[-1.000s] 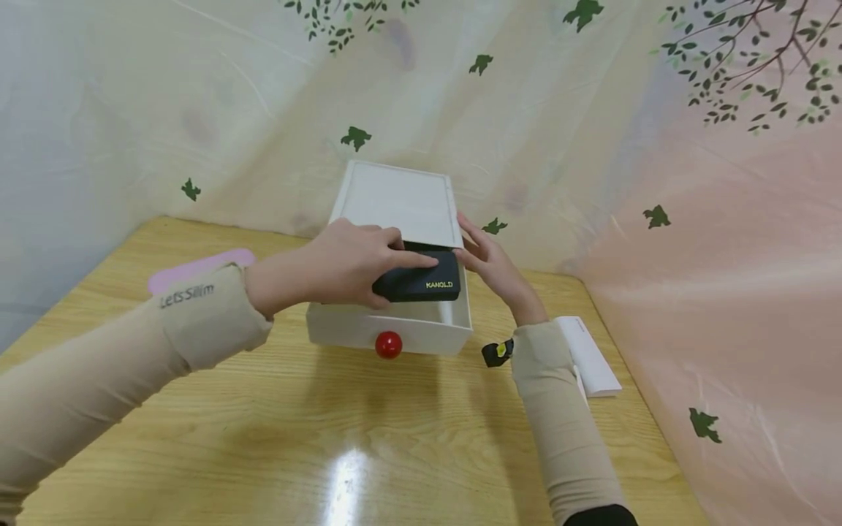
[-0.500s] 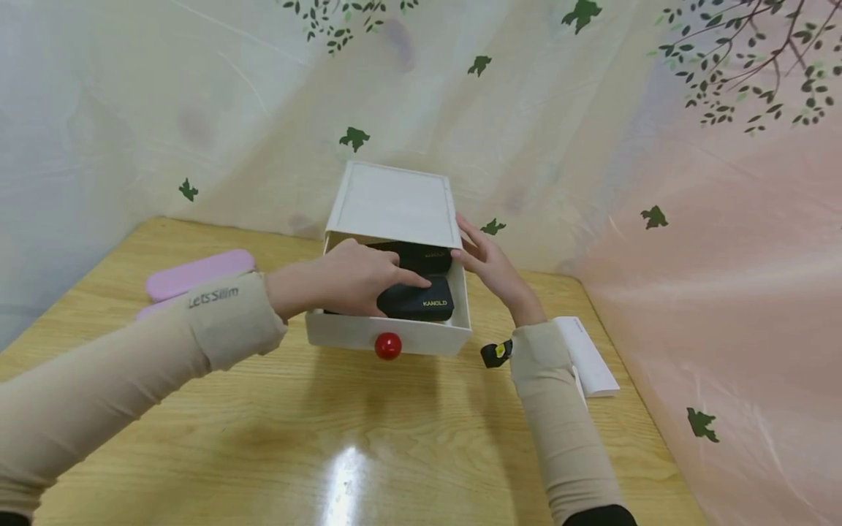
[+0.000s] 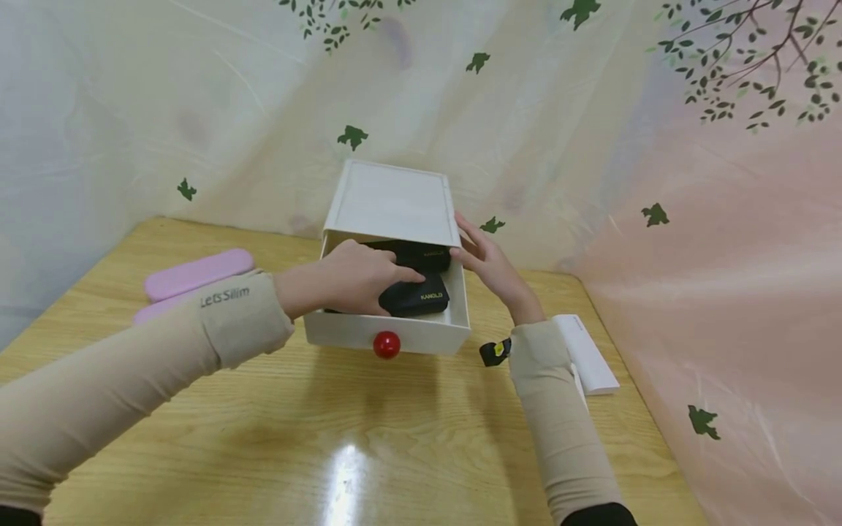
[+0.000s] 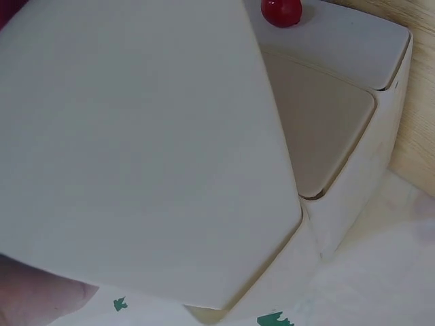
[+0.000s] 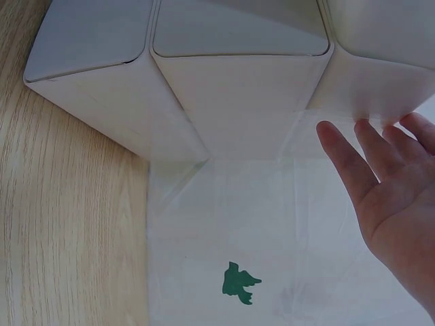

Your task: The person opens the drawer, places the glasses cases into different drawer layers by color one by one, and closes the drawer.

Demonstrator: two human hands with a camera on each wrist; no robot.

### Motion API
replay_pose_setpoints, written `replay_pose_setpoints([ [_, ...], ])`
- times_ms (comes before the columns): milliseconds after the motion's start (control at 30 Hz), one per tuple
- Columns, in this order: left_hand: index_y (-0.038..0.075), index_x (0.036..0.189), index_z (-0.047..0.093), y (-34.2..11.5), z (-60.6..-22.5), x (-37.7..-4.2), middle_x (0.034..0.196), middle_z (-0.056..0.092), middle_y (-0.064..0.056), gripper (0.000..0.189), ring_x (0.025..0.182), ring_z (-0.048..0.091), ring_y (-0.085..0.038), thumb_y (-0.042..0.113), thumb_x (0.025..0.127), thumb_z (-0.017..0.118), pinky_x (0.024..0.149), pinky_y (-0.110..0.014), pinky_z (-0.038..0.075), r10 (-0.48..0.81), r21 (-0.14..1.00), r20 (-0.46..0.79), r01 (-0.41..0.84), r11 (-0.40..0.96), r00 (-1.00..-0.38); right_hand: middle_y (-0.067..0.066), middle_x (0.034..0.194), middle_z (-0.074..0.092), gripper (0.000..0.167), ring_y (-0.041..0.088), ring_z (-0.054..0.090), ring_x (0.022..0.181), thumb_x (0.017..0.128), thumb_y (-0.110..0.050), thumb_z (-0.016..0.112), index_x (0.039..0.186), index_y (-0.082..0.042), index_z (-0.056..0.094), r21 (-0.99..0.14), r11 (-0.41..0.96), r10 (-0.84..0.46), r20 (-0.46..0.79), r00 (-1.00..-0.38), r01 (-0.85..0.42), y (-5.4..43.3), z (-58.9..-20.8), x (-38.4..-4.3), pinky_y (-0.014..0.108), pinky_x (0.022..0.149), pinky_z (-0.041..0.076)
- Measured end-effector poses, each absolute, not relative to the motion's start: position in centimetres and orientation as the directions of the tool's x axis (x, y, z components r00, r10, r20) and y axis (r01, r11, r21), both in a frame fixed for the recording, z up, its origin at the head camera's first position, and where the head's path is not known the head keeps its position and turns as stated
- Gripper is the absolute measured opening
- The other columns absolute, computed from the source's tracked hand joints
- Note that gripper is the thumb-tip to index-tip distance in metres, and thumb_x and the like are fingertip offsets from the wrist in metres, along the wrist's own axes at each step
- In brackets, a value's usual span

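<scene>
In the head view a white drawer (image 3: 378, 332) with a red round knob (image 3: 387, 345) stands pulled out from a white drawer unit (image 3: 395, 203). Inside it lies a black case (image 3: 427, 298) with gold KANOLD lettering. My left hand (image 3: 358, 279) reaches in and grips this case, index finger on top, thumb at the front. Another black case (image 3: 427, 256) lies behind it, partly under the unit's top. My right hand (image 3: 495, 274) rests against the unit's right side; the right wrist view shows its straight fingers (image 5: 363, 153) at the white wall.
At the left of the wooden table (image 3: 276, 438) lie two pink long cases (image 3: 197, 275), partly behind the left sleeve. A white flat box (image 3: 588, 358) and a black strap (image 3: 493, 352) lie beside the right forearm. A printed cloth (image 3: 263, 109) hangs behind.
My left hand has lowered the black case into the drawer, then shifted and turned it slightly. The case behind has come into view. My right hand has stayed at the unit's side.
</scene>
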State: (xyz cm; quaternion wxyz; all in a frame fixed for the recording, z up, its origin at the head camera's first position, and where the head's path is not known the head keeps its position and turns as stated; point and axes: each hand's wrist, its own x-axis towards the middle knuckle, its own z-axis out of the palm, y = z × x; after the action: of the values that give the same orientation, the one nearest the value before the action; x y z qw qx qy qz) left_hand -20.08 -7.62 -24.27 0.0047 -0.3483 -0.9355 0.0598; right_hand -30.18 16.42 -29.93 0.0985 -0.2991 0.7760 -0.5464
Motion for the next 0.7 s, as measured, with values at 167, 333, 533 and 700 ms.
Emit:
replay_pose_setpoints([
  [167,0.030,0.138,0.053,-7.60,-24.45,-20.14,0.103,0.069,-0.006,0.062,0.081,0.059,-0.019,0.042,0.082,0.075,0.058,-0.032,0.051,0.639,-0.108,-0.034,0.638,0.762,-0.769,-0.007,0.165,0.008,0.063,0.027,0.017,0.150,0.102,-0.012,0.047,0.156,-0.021,0.017,-0.909,0.215,-0.573,0.179,-0.800,-0.358,16.32,-29.85,-30.08,0.056,0.114,0.031],
  [333,0.030,0.140,0.052,-7.56,-24.66,-20.35,0.105,0.068,-0.008,0.065,0.084,0.061,-0.020,0.044,0.081,0.075,0.060,-0.034,0.053,0.628,-0.111,-0.035,0.628,0.771,-0.777,-0.008,0.164,0.008,0.063,0.026,0.017,0.150,0.102,-0.013,0.048,0.156,-0.022,0.017,-0.909,0.213,-0.574,0.180,-0.799,-0.358,16.35,-29.89,-30.06,0.056,0.114,0.032],
  [533,0.030,0.140,0.051,-7.55,-24.80,-20.49,0.109,0.068,-0.009,0.067,0.092,0.064,-0.022,0.046,0.080,0.076,0.065,-0.040,0.056,0.621,-0.100,-0.026,0.620,0.778,-0.784,-0.010,0.164,0.008,0.063,0.025,0.017,0.150,0.102,-0.014,0.048,0.156,-0.023,0.016,-0.909,0.221,-0.570,0.173,-0.803,-0.353,16.35,-29.96,-30.09,0.054,0.114,0.032],
  [700,0.028,0.139,0.052,-7.45,-24.98,-20.42,0.108,0.068,-0.009,0.066,0.089,0.064,-0.023,0.045,0.080,0.076,0.064,-0.040,0.056,0.626,-0.089,-0.013,0.624,0.776,-0.780,-0.010,0.164,0.006,0.064,0.025,0.016,0.151,0.102,-0.012,0.047,0.156,-0.024,0.016,-0.915,0.219,-0.568,0.164,-0.807,-0.340,16.36,-29.97,-30.09,0.054,0.114,0.032],
])
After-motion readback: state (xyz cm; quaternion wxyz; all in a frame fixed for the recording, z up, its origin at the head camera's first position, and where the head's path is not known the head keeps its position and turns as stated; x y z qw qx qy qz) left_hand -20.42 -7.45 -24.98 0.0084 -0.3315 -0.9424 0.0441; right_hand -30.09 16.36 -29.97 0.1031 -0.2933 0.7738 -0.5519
